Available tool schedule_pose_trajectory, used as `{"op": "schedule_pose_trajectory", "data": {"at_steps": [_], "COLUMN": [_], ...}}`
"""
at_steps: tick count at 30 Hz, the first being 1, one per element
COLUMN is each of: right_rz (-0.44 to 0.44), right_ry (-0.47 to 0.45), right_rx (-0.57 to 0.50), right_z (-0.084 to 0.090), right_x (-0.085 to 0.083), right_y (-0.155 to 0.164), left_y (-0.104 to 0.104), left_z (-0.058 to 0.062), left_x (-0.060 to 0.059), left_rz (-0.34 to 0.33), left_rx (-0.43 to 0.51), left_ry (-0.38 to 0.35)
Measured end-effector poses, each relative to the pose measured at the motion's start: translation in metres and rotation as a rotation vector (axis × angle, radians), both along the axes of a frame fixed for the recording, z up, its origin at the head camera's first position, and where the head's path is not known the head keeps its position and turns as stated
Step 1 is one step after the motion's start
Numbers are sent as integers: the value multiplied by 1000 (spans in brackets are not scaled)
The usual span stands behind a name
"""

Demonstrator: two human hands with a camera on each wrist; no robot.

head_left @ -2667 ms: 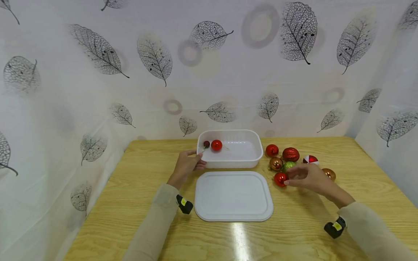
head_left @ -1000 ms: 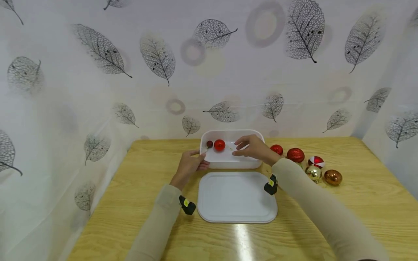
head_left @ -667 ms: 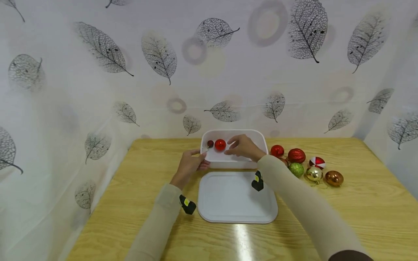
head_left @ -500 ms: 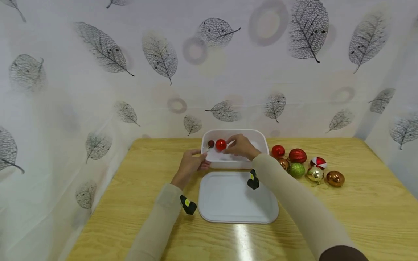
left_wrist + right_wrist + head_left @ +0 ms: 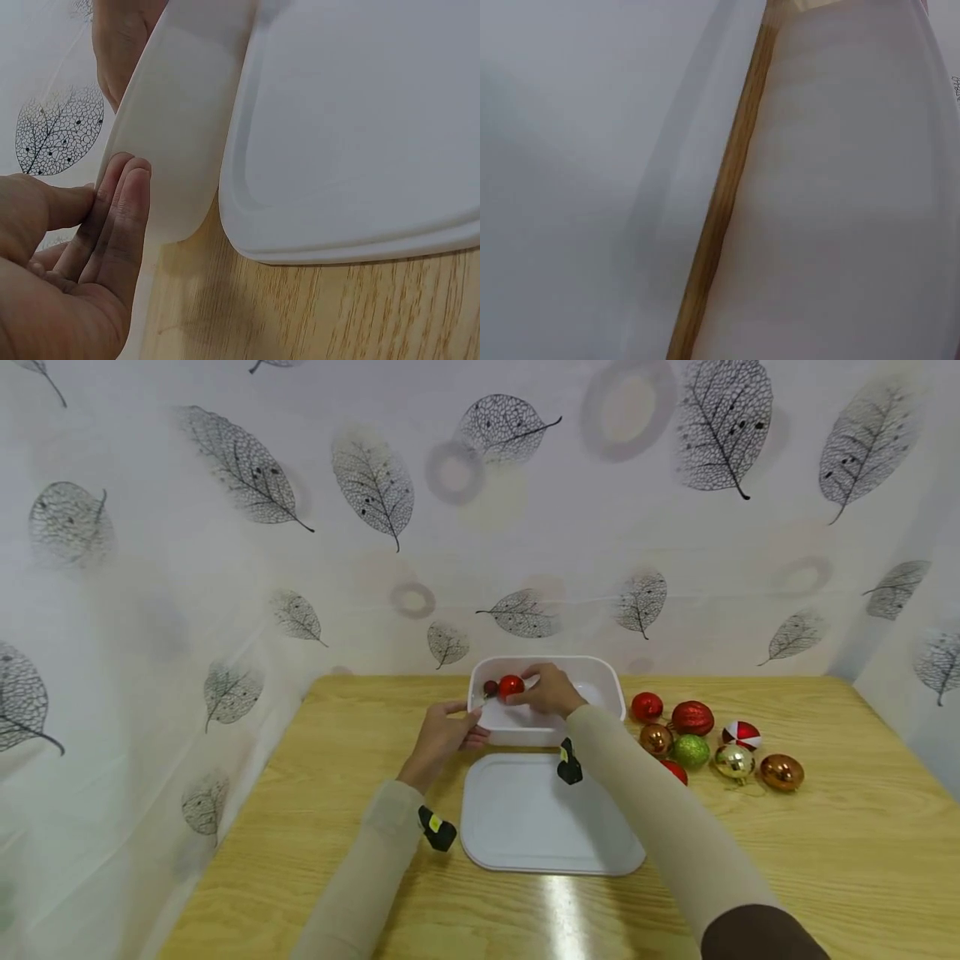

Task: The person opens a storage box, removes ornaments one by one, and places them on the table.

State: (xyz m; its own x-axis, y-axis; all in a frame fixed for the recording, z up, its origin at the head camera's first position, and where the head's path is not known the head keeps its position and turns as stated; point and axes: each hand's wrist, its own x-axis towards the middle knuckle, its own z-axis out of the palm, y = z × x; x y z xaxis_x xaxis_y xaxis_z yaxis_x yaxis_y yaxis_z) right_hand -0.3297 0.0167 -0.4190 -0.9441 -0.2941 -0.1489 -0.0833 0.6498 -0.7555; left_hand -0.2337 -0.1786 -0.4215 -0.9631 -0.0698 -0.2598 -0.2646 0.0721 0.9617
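**Right hand in white tub at red bauble; left hand steadies tub corner**

Head view: white tub stands at the far middle of the wooden table, its lid lying flat on the table just in front of it.

Left hand at the tub's near-left corner. Left wrist view: fingers straight and pressed flat against the tub's outer wall, thumb on the rim side; the hand braces the tub, no full curl around it.

Right hand reaches over the front rim into the tub's left half. Fingertips meet the shiny red bauble, which sits inside the tub near its back-left corner. Cannot tell whether the fingers pinch the bauble or only touch it; the hand hides the contact. Right wrist view shows only white plastic and a strip of table, no fingers.

A small dark red bauble lies in the tub just left of the red one, touching or nearly so.

Right of the tub, on the table: a loose cluster of baubles in red, glitter red, copper, green, gold and red-and-white. One red bauble is partly hidden behind the right sleeve
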Motion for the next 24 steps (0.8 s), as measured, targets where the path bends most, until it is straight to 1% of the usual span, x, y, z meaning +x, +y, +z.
{"op": "schedule_pose_trajectory", "data": {"at_steps": [4,11,20,24], "right_rz": [-26,-51,-47,-38], "right_ry": [-29,-41,-34,-44], "right_rx": [5,22,8,18], "right_z": [-3,-5,-7,-7], "right_x": [-5,-8,-9,-8], "right_y": [-3,-8,-9,-9], "left_y": [1,1,2,1], "left_z": [-1,-2,-1,0], "left_x": [-1,-2,-1,-1], "left_rz": [7,9,18,13], "left_rx": [-4,-21,-9,-26], "left_ry": [-7,-10,-15,-23]}}
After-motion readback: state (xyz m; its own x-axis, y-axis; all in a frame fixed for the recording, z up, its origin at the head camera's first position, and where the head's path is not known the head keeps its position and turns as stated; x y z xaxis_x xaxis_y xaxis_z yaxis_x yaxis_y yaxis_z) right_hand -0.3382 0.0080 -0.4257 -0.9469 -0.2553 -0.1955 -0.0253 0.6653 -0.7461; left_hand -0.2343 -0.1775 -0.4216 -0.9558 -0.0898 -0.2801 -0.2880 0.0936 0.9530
